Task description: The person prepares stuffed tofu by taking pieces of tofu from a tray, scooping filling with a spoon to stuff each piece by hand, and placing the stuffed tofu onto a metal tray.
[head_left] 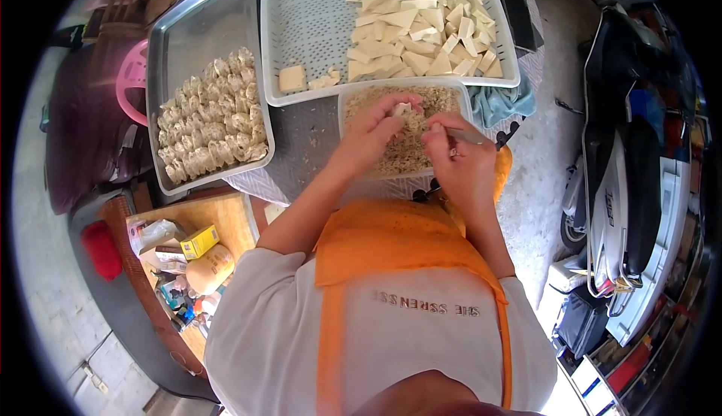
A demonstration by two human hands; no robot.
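Observation:
My left hand (378, 129) is curled around a small pale piece of tofu (404, 108) above a plastic tub (468, 102) of crumbly, brownish filling (398, 157). Close beside it, my right hand (462, 153) grips a thin utensil with a greyish handle (468, 136); its working end is hidden by the fingers. Behind the tub stands a white perforated basket (316, 10), where cream tofu wedges (421, 29) are heaped on the right. A square tofu block (292, 78) and some scraps lie near its front left.
To the left, a metal tray (203, 29) holds rows of lumpy, pale filled pieces (214, 119). A blue cloth (508, 104) and a dark flat object (519, 21) lie at the right. A wooden table (237, 217) with a yellow box (199, 242) stands lower left; a scooter (620, 205) is parked right.

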